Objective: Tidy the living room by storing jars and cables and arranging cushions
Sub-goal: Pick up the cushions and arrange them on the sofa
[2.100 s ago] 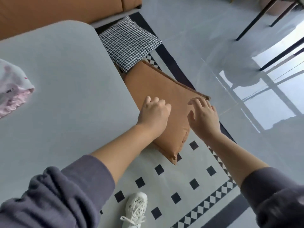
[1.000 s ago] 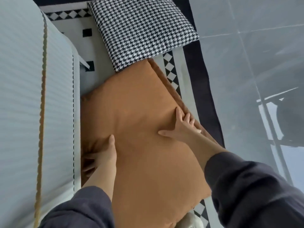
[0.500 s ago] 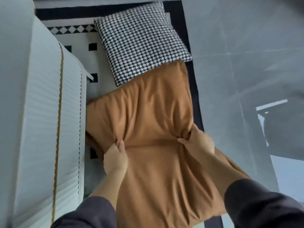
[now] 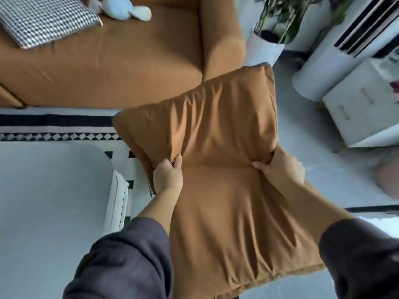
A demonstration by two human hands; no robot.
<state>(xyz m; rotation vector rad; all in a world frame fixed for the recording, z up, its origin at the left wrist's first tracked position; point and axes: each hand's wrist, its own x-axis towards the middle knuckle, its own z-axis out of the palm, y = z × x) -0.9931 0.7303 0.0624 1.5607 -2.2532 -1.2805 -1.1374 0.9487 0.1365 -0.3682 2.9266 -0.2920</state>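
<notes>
Both hands, left and right, clutch bunched fabric of the brown cushion, held near the brown sofa.

No writing, label, brand or number can be read anywhere from where I stand. The only candidate is a smear of colour on top of the white cabinet by the right edge of the floor, and it is too blurred to tell whether it is print.
</notes>
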